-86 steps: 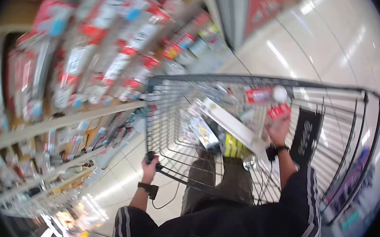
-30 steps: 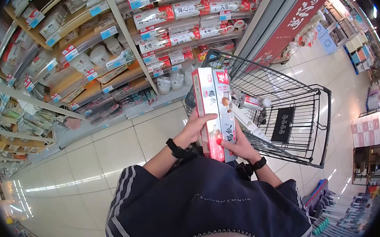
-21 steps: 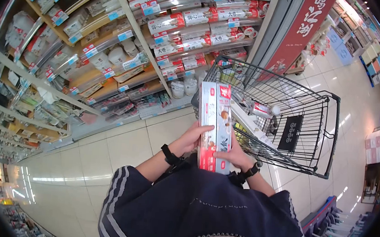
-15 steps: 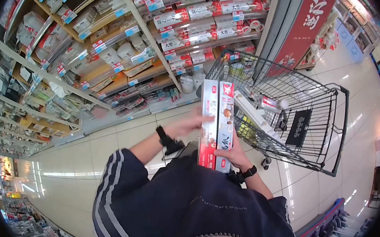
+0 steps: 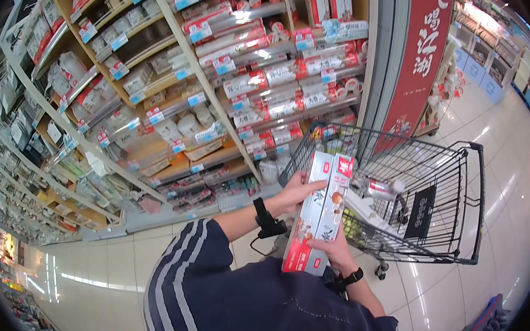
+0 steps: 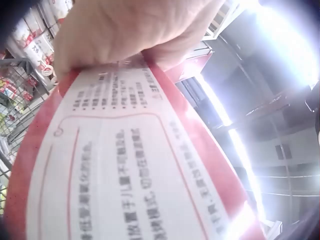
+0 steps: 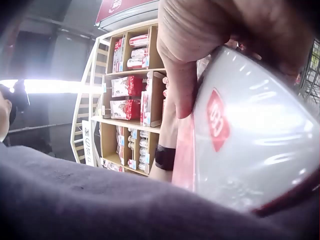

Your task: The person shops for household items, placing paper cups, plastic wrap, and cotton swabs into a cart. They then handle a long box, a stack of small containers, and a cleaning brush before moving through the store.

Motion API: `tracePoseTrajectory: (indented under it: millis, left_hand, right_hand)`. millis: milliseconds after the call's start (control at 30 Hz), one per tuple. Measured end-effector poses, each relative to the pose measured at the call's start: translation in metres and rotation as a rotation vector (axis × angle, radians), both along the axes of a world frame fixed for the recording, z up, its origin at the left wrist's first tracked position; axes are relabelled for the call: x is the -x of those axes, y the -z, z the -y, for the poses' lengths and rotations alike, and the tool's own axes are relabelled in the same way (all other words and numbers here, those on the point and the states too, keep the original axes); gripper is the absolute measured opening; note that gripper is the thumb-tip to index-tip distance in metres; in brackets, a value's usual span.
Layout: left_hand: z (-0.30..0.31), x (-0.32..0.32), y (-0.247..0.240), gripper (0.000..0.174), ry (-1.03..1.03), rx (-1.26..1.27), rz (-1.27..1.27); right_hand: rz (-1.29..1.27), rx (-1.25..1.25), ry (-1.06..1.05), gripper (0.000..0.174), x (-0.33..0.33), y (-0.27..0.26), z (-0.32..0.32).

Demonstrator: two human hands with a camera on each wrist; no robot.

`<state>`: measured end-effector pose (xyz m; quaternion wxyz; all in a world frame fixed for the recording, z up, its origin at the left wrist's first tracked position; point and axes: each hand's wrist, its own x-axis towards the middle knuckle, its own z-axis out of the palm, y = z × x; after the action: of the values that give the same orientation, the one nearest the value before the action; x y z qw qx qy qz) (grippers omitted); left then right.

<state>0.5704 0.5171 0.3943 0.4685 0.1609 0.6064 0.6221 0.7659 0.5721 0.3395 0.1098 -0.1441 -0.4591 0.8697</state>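
Observation:
Two long, slim cartons, a left one (image 5: 305, 227) and a right one (image 5: 332, 210), are held side by side in front of the chest in the head view. Both are silvery white with red ends and printed food pictures. My left hand (image 5: 298, 195) grips the left carton from its side, thumb across the front. Lower down, my right hand (image 5: 338, 252) grips the right carton, thumb over its face. The left wrist view shows a red-bordered carton side (image 6: 110, 155) covered in small print, under the left hand. A shiny carton (image 7: 245, 130) with a red logo fills the right wrist view.
Just beyond the cartons stands a wire shopping cart (image 5: 444, 254) holding a long white box (image 5: 372, 213) and a clear, red-labelled package (image 5: 380, 189). Shelves (image 5: 155, 116) of packaged goods line the left. A red sign (image 5: 420, 59) rises behind the cart, over tiled floor (image 5: 107, 278).
Earliest, the left hand held the cart and the right reached into it; later both held the cartons. Half a second ago the left hand was blurred beside them; now it grips higher up.

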Motion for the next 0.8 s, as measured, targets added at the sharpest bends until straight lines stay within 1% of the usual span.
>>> tracePoseTrajectory:
  millis: [33, 133, 233, 267, 367, 400, 467, 500, 533, 633, 667, 767, 800]
  left_hand:
    - [-0.004, 0.001, -0.003, 0.067, 0.024, -0.037, 0.019]
    - [-0.010, 0.008, -0.021, 0.074, 0.089, 0.045, 0.009]
    - [-0.025, 0.051, -0.030, 0.085, 0.110, -0.029, -0.403]
    - [-0.033, 0.075, -0.032, 0.083, 0.269, 0.002, -0.545]
    - [-0.056, 0.121, -0.027, 0.071, 0.704, 0.158, -0.626]
    - [-0.052, 0.108, -0.049, 0.064, 0.753, 0.207, -0.619]
    - [-0.047, 0.106, -0.059, 0.063, 0.855, 0.313, -0.626]
    - [-0.041, 0.108, -0.059, 0.062, 0.907, 0.371, -0.623]
    - [-0.037, 0.122, -0.044, 0.063, 0.952, 0.348, -0.549]
    - [0.001, 0.137, -0.038, 0.063, 0.870, 0.330, -0.480]
    - [0.013, 0.145, -0.034, 0.060, 0.873, 0.386, -0.369]
    - [0.058, 0.165, -0.016, 0.055, 0.802, 0.431, -0.411]
    - [0.074, 0.165, -0.019, 0.055, 0.740, 0.394, -0.393]
  right_hand:
    - [-0.001, -0.007, 0.003, 0.098, 0.001, 0.000, -0.001]
    - [-0.013, -0.058, -0.001, 0.096, -0.002, 0.006, -0.005]
    - [-0.008, -0.095, -0.074, 0.096, -0.006, 0.000, -0.007]
    - [-0.001, -0.102, -0.104, 0.097, -0.006, -0.011, -0.007]
    - [-0.054, -0.166, -0.163, 0.099, 0.003, -0.019, -0.007]
    - [-0.063, -0.179, -0.198, 0.102, 0.007, -0.019, -0.006]
    - [-0.050, -0.228, -0.246, 0.104, 0.012, -0.007, -0.004]
    - [-0.040, -0.247, -0.273, 0.105, 0.014, -0.001, -0.004]
    - [-0.038, -0.263, -0.315, 0.107, 0.016, 0.001, -0.003]
    - [0.015, -0.267, -0.392, 0.107, 0.022, -0.020, 0.005]
    - [-0.037, -0.248, -0.417, 0.104, 0.026, -0.014, 0.008]
    - [-0.027, -0.297, -0.534, 0.098, 0.046, 0.004, 0.013]
    - [-0.053, -0.358, -0.559, 0.093, 0.051, -0.004, 0.015]
